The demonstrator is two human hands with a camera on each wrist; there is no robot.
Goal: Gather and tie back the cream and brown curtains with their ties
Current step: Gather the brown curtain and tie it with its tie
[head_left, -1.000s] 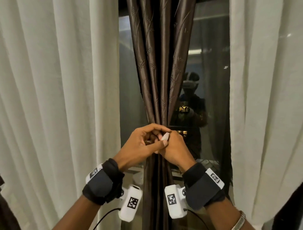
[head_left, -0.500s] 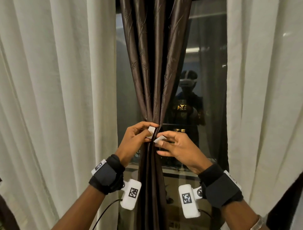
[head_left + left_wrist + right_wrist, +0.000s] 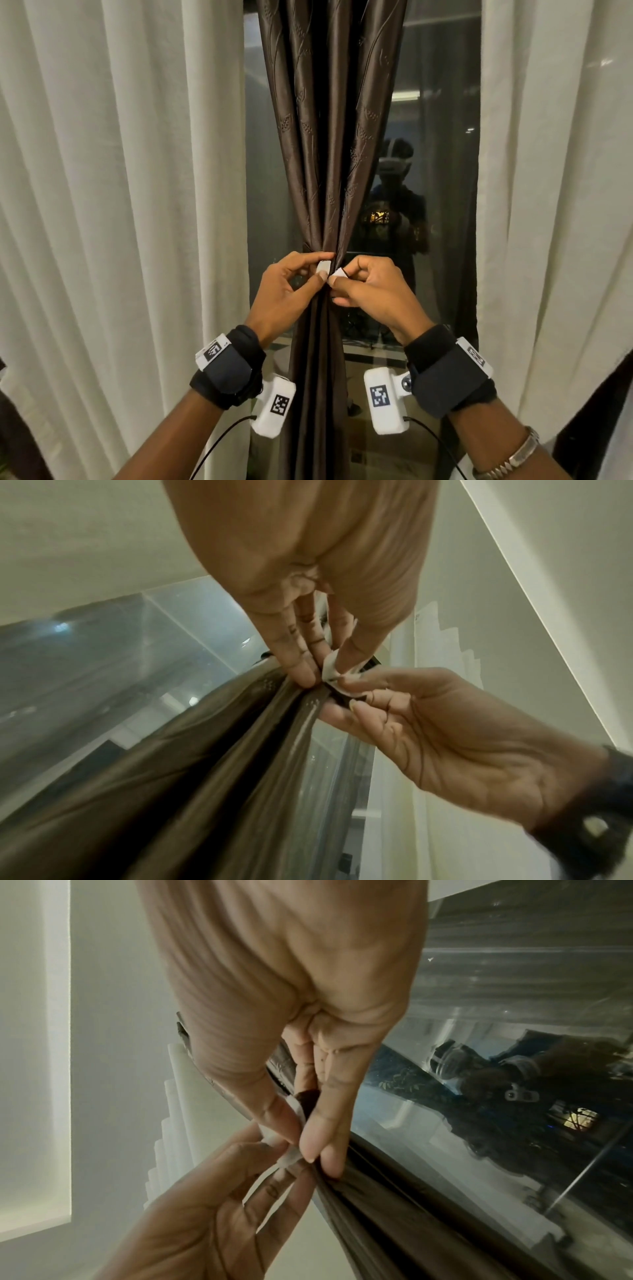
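Window glass (image 3: pixel 267 171) behind; L hand (image 3: pixel 284 301) & R hand (image 3: pixel 373 298) each pinch white tie tabs (image 3: pixel 323 266) round gathered brown satin curtain (image 3: pixel 329 137).

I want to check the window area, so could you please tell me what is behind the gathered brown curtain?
Behind the brown curtain is dark window glass that reflects the person and room lights. The glass directly behind the bunched folds is covered, as is the back of the tie.

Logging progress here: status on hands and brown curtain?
Left hand pinches one white tie tab, right hand the other. Glossy brown curtain gathered, tabs unjoined. Nothing obstructing.
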